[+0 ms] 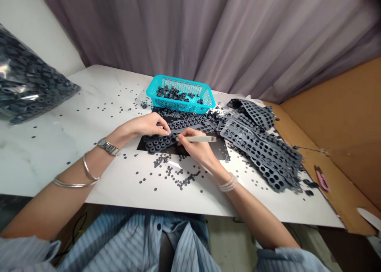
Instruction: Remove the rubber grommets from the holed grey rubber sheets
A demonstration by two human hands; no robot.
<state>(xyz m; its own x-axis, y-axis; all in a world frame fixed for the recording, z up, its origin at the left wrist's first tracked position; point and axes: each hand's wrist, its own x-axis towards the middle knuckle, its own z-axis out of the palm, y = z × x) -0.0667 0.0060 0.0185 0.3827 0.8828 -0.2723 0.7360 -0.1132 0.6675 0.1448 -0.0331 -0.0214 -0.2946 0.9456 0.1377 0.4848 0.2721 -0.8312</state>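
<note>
My left hand rests its curled fingers on a strip of dark grey rubber rings, gripping its edge. The strip lies on a black mat. My right hand holds a pale flat stick like a pen, its tip reaching right over the mat. More joined rings lie just beyond both hands. Small black discs are scattered on the table in front of my wrists.
A teal plastic basket of rubber rings stands behind the mat. Punched grey rubber sheets are heaped to the right. A plastic bag of rings lies far left on the white marble table. A pink cutter lies on cardboard at right.
</note>
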